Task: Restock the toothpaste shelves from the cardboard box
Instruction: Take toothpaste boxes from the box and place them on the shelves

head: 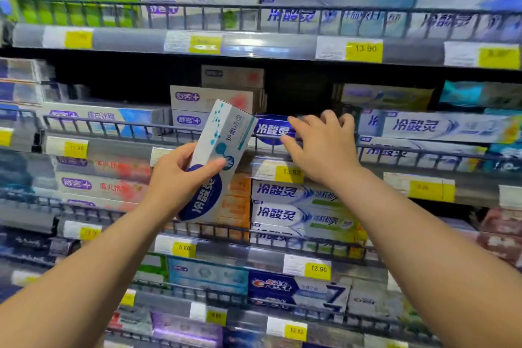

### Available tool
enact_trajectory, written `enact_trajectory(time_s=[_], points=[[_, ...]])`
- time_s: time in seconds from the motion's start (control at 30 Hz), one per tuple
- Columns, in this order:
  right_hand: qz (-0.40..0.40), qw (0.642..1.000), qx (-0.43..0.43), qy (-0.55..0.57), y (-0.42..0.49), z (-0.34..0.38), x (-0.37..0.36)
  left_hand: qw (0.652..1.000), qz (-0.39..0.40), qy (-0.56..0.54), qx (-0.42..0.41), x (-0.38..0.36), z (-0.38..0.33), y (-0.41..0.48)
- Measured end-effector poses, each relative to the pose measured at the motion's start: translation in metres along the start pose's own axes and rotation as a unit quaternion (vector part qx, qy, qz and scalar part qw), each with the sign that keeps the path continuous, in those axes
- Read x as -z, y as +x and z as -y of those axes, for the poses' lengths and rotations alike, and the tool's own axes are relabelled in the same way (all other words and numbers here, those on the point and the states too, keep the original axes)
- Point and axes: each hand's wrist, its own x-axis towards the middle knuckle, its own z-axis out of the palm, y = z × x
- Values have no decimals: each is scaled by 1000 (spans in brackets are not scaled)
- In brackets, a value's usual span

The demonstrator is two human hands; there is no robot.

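The left hand [180, 175] grips one toothpaste carton [217, 158], white with a dark blue end, and holds it tilted in front of the shelves, its upper end leaning to the right near the wire rail [118, 128] of the middle shelf. The thumb lies across the front face and the fingers are wrapped behind, around the lower half of the carton. The right hand [319, 144] is open with the fingers spread, and it reaches over the same rail; the fingertips rest on or just above a blue carton on the shelf [272, 128] that lies flat behind the rail. I cannot tell if it presses this carton or only touches it. Behind this carton there is a dark gap in the row, so I judge that the held carton is meant to go there, and the right hand makes the place ready. The cardboard box of the task is not in view. Such a carton is probably light and stiff along its length, but the thin walls can dent if squeezed hard, and the glossy surface may slip a little. It seems best to hold it on the two long sides near the middle, and to slide it in flat over the rail.
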Motion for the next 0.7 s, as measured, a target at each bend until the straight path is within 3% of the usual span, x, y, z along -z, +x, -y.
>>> enact_trajectory(time_s=[0.23, 0.3, 0.37, 0.43, 0.53, 0.7], points=[[141, 987, -24, 73, 18, -8, -8, 999, -29, 21, -3, -8, -8, -7], [150, 985, -17, 84, 17, -9, -8, 998, -37, 39, -17, -11, -13, -7], [97, 991, -5, 97, 8, -14, -7, 996, -48, 66, -48, -17, -24, -5], [-9, 994, -9, 111, -8, -22, -4, 987, -60, 109, -103, -25, -40, -1], [-120, 982, -37, 142, -36, -42, -1, 946, -70, 225, -223, -40, -69, 13], [-86, 987, -53, 123, -58, -63, -3, 865, -26, 371, -336, -72, -92, 41]])
